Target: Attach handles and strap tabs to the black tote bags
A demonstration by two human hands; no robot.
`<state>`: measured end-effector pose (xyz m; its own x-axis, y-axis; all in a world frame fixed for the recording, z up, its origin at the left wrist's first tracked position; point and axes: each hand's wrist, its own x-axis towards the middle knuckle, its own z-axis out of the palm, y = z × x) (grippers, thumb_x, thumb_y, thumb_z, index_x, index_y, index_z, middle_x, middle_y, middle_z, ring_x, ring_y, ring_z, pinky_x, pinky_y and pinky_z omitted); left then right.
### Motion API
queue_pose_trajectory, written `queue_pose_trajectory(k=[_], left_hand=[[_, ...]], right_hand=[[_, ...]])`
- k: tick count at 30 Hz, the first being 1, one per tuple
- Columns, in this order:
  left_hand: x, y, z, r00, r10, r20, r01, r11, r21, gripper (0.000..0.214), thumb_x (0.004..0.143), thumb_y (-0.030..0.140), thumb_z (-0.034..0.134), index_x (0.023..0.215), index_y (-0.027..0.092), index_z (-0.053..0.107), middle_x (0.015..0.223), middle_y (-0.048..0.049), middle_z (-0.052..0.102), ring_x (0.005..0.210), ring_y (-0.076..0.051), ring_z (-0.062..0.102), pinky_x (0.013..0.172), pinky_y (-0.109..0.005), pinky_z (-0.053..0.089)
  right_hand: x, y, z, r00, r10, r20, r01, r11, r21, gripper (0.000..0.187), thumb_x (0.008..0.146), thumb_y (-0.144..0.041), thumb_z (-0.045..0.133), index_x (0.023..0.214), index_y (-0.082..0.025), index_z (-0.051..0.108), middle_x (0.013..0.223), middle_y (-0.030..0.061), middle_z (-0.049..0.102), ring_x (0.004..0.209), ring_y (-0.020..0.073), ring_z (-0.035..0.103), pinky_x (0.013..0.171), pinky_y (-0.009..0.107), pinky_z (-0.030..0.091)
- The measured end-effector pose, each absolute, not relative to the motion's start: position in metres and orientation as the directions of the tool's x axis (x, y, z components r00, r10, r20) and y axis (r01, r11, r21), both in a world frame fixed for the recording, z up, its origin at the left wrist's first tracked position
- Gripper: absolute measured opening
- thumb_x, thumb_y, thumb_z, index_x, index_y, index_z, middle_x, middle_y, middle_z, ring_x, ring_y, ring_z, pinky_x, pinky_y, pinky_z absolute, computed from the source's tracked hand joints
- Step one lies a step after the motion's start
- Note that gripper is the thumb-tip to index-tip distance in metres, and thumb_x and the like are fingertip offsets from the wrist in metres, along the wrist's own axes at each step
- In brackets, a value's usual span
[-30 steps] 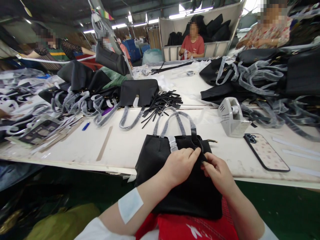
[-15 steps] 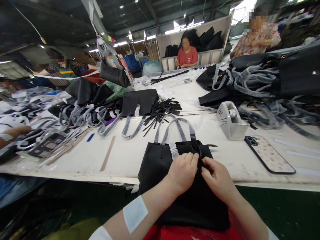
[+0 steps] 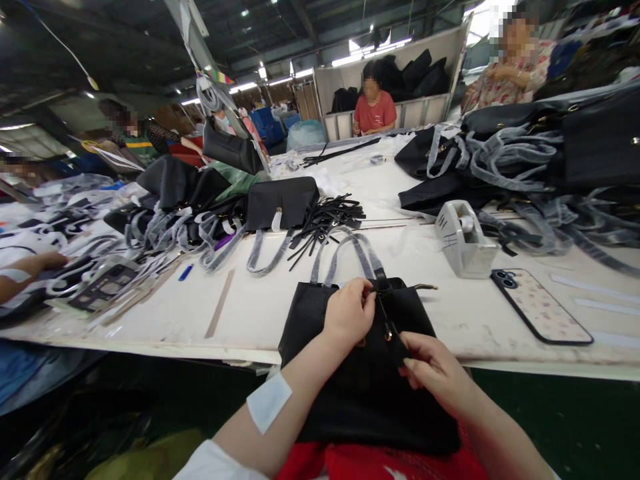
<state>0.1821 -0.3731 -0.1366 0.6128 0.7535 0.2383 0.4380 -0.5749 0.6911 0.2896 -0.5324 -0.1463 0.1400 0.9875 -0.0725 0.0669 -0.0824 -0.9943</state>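
A black handbag (image 3: 360,400) leans from my lap against the table edge, its plastic-wrapped handles (image 3: 345,250) standing up. My left hand (image 3: 349,312) is closed in a pinch at the foot of the right-hand handle end, on a thin black strap looped there; its fingertips partly hide the strap. From that spot a black leather strap (image 3: 394,343) with a small gold ring (image 3: 388,333) runs down the bag's front. Its lower end is pinched between thumb and fingers of my right hand (image 3: 433,367).
A tape dispenser (image 3: 463,240) and a phone (image 3: 541,307) lie to the right. Beyond the bag are a pile of black tassel straps (image 3: 330,220) and another black bag (image 3: 283,200). More bags with wrapped straps (image 3: 500,157) are heaped right. A co-worker's arm (image 3: 25,273) reaches in left.
My left hand has moved up and left to the handle's foot. My right hand has drawn the strap slightly down, and its gold ring now shows between the hands.
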Motion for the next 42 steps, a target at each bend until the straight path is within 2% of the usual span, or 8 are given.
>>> queue_pose_trajectory(k=[3, 6, 8, 11, 15, 20, 37, 42], left_hand=[[0.182, -0.371, -0.139, 0.585, 0.811, -0.015, 0.449, -0.309, 0.838, 0.032, 0.079, 0.049, 0.062, 0.067, 0.019, 0.062, 0.062, -0.0033, 0.061, 0.064, -0.017, 0.059, 0.066, -0.027, 0.044], [0.186, -0.374, -0.143, 0.687, 0.615, -0.386, 0.381, 0.148, 0.913, 0.046, 0.079, 0.059, 0.057, 0.071, 0.015, 0.064, 0.065, -0.0066, 0.066, 0.062, -0.016, 0.062, 0.06, -0.025, 0.045], [0.19, -0.379, -0.145, 0.735, 0.494, -0.464, 0.272, 0.412, 0.87, 0.043, 0.076, 0.055, 0.063, 0.082, 0.013, 0.066, 0.076, -0.0083, 0.07, 0.067, -0.014, 0.065, 0.062, -0.023, 0.046], [0.195, -0.387, -0.147, 0.713, 0.495, -0.497, 0.14, 0.594, 0.792, 0.036, 0.069, 0.045, 0.074, 0.082, 0.013, 0.065, 0.076, -0.0053, 0.07, 0.066, -0.011, 0.064, 0.063, -0.02, 0.046], [0.198, -0.396, -0.148, 0.701, 0.559, -0.443, 0.084, 0.552, 0.83, 0.037, 0.063, 0.043, 0.079, 0.077, 0.012, 0.065, 0.071, -0.0039, 0.069, 0.06, -0.01, 0.06, 0.063, -0.022, 0.045], [0.206, -0.394, -0.146, 0.685, 0.605, -0.405, 0.05, 0.515, 0.855, 0.041, 0.067, 0.047, 0.076, 0.081, 0.01, 0.068, 0.073, -0.0081, 0.071, 0.071, -0.015, 0.064, 0.076, -0.027, 0.046], [0.241, -0.377, -0.155, 0.524, 0.604, -0.601, 0.096, 0.659, 0.746, 0.017, 0.085, 0.026, 0.064, 0.081, 0.01, 0.065, 0.076, -0.0091, 0.071, 0.072, -0.013, 0.068, 0.072, -0.023, 0.052], [0.239, -0.367, -0.162, 0.533, 0.613, -0.583, 0.029, 0.676, 0.737, 0.007, 0.086, 0.015, 0.06, 0.084, 0.008, 0.063, 0.07, -0.0068, 0.069, 0.065, -0.011, 0.067, 0.066, -0.021, 0.054]], right_hand=[[0.288, -0.539, -0.149, 0.118, 0.979, -0.166, 0.039, -0.172, -0.984, 0.007, 0.074, -0.022, 0.046, 0.071, -0.019, 0.051, 0.064, -0.0017, 0.053, 0.049, 0.0115, 0.047, 0.047, 0.023, 0.034], [0.289, -0.542, -0.153, 0.154, 0.962, -0.226, 0.089, -0.241, -0.966, 0.007, 0.073, -0.021, 0.046, 0.07, -0.019, 0.052, 0.061, -0.0022, 0.054, 0.048, 0.0116, 0.048, 0.046, 0.022, 0.034], [0.289, -0.542, -0.155, 0.167, 0.961, -0.222, 0.158, -0.248, -0.956, 0.008, 0.072, -0.018, 0.046, 0.068, -0.019, 0.053, 0.061, -0.0023, 0.055, 0.048, 0.0119, 0.049, 0.046, 0.022, 0.035], [0.289, -0.538, -0.155, 0.166, 0.966, -0.2, 0.164, -0.227, -0.96, 0.009, 0.075, -0.018, 0.048, 0.071, -0.019, 0.057, 0.061, -0.0018, 0.058, 0.052, 0.0139, 0.055, 0.05, 0.023, 0.04], [0.29, -0.527, -0.155, 0.226, 0.944, -0.239, -0.075, -0.228, -0.971, 0.026, 0.083, -0.041, 0.055, 0.093, -0.017, 0.058, 0.08, 0.0044, 0.067, 0.066, 0.0177, 0.064, 0.056, 0.026, 0.047], [0.283, -0.513, -0.164, 0.331, 0.896, -0.295, -0.11, -0.274, -0.955, 0.042, 0.084, -0.06, 0.052, 0.082, -0.018, 0.055, 0.052, -0.0052, 0.053, 0.04, 0.0113, 0.049, 0.042, 0.023, 0.038], [0.264, -0.521, -0.173, 0.389, 0.878, -0.278, 0.005, -0.304, -0.953, 0.027, 0.091, -0.041, 0.045, 0.079, -0.018, 0.053, 0.048, -0.005, 0.053, 0.035, 0.0079, 0.045, 0.035, 0.017, 0.03], [0.297, -0.539, -0.161, 0.524, 0.846, -0.098, 0.31, -0.297, -0.903, 0.021, 0.089, -0.035, 0.053, 0.078, -0.019, 0.063, 0.063, -0.0003, 0.066, 0.055, 0.0118, 0.059, 0.05, 0.02, 0.04]])
